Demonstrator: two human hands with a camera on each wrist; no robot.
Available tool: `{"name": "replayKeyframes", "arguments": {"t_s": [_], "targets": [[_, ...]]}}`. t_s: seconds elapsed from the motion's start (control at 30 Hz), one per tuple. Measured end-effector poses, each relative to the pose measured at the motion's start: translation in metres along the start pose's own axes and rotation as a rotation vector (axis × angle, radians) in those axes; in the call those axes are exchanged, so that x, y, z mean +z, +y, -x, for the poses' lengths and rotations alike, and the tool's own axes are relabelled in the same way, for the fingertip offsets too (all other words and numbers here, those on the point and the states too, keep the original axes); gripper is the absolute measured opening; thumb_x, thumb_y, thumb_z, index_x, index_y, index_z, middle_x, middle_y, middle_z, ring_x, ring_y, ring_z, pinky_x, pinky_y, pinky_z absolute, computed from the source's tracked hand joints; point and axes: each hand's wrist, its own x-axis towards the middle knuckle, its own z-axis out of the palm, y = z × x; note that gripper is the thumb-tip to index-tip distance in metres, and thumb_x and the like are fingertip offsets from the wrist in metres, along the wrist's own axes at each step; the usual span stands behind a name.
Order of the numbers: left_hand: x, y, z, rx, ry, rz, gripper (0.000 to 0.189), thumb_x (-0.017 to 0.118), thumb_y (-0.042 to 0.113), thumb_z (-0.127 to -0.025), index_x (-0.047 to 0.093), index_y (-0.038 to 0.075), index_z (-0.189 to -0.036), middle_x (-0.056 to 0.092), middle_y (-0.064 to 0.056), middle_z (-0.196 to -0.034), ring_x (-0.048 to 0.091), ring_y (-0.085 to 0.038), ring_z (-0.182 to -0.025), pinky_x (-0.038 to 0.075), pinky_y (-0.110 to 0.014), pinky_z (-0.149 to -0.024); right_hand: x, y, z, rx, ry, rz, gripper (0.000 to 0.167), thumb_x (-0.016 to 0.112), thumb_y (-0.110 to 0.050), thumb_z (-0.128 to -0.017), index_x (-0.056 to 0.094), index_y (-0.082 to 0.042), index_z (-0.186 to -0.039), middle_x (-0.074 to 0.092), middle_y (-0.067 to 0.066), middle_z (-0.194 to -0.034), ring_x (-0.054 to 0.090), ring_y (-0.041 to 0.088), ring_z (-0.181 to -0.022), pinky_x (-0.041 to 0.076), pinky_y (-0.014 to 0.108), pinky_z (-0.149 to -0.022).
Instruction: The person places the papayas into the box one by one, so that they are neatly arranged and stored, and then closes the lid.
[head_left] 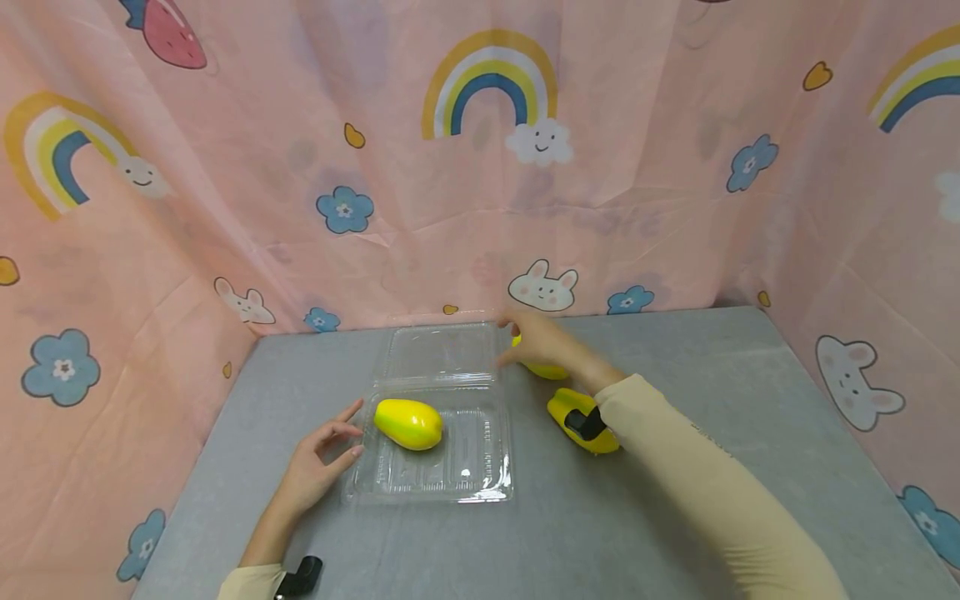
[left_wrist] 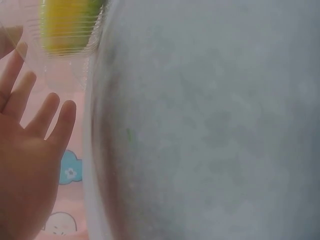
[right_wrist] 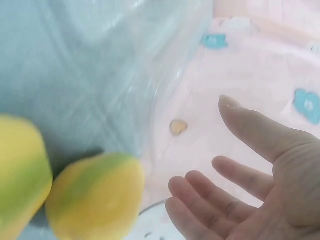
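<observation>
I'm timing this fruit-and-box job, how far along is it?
Done: clear box open, one yellow fruit inside. In hand: nothing visibly gripped; right hand near the lid, left hand beside the box. Probably left: packing the far fruit and near fruit outside, then closing the lid.

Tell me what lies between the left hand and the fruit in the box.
The box: its clear left side parts the left hand from the fruit, as the head view shows.
</observation>
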Motion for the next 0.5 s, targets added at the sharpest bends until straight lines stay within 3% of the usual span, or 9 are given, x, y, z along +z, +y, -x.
{"name": "replayKeyframes", "arguments": {"t_s": [0.23, 0.5], "targets": [[0.001, -0.003, -0.001, 0.008, -0.006, 0.024, 0.018, 0.070, 0.009, -0.091, 0.066, 0.006, -0.108, 0.047, -0.012, -0.153, 0.042, 0.010, -0.136, 0.039, -0.007, -0.101, -0.013, 0.019, -0.004, 0.042, 0.007, 0.040, 0.067, 0.078, -0.028, -0.085, 0.050, -0.009, -0.143, 0.059, 0.022, -0.134, 0.056, 0.037, -0.121, 0.049, 0.051, -0.102], [-0.001, -0.006, 0.000, 0.000, -0.025, 0.040, 0.019, 0.069, 0.009, -0.092, 0.065, 0.004, -0.109, 0.045, -0.012, -0.155, 0.042, 0.008, -0.137, 0.038, -0.006, -0.102, -0.017, 0.038, -0.006, 0.103, 0.009, 0.051, 0.056, 0.076, -0.022, -0.086, 0.056, -0.006, -0.136, 0.058, 0.023, -0.134, 0.055, 0.038, -0.121, 0.051, 0.050, -0.100]]}}
